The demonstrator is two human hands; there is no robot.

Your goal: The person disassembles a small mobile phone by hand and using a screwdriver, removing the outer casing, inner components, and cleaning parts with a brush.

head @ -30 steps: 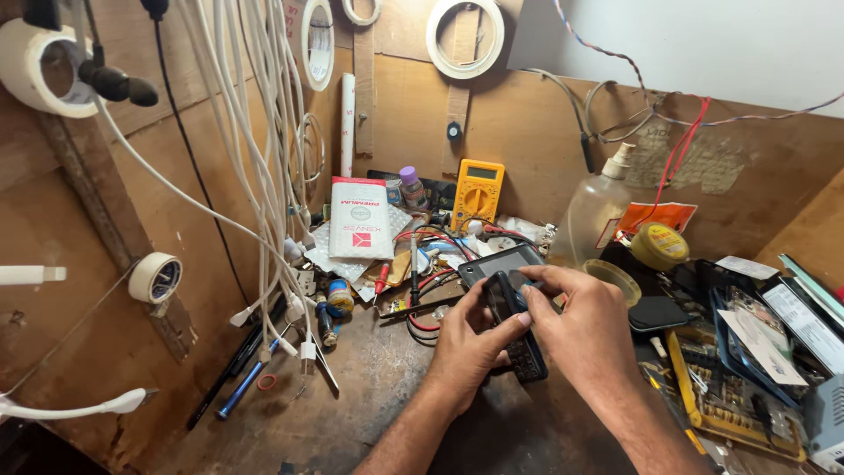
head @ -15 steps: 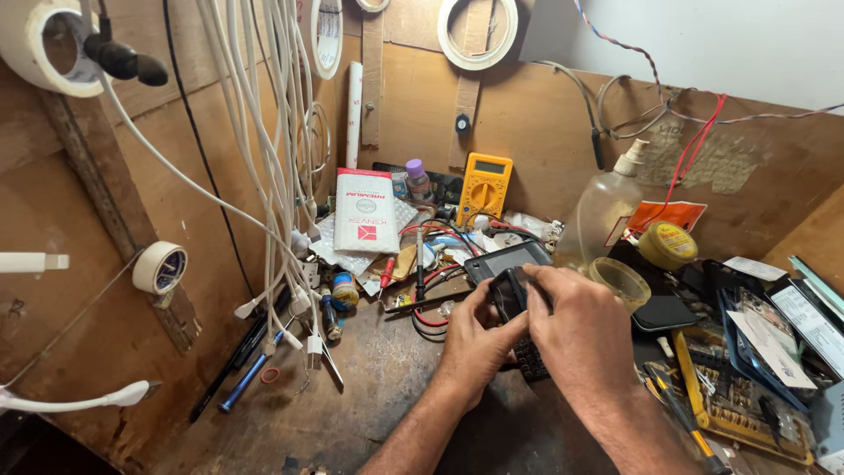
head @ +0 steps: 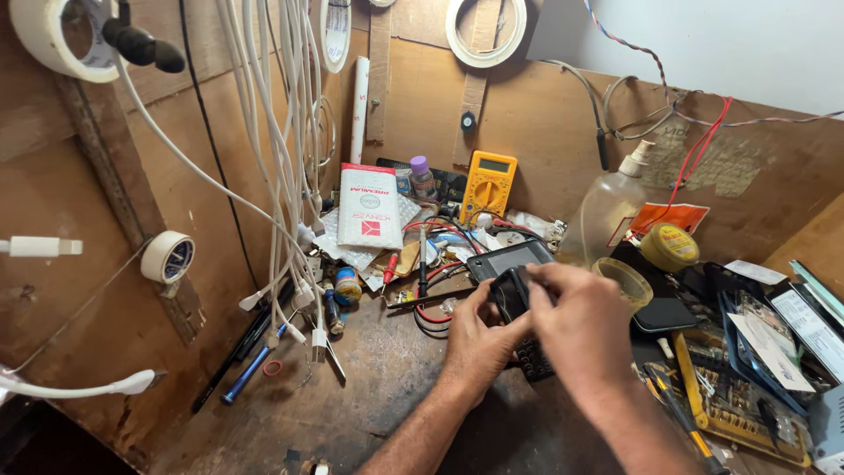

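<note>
Both my hands hold a small black keypad phone point(head: 512, 299) over the wooden bench point(head: 352, 405). My left hand point(head: 475, 339) grips its left side from below. My right hand point(head: 582, 330) covers its right side, fingertips pressing on the upper end. The keypad end point(head: 534, 361) pokes out beneath my palms. Most of the phone's body is hidden by my fingers.
A yellow multimeter point(head: 489, 183), a white packet point(head: 368, 208), a clear spray bottle point(head: 608, 211) and tangled wires lie behind. White cables point(head: 281, 158) hang at left. Tape rolls hang on the wall. Trays of parts point(head: 756, 378) and a yellow tin point(head: 669, 246) sit at right.
My hands stay closed on the phone and have turned it slightly; the fingers of my right hand have shifted toward its top end. The view moved a little lower.
</note>
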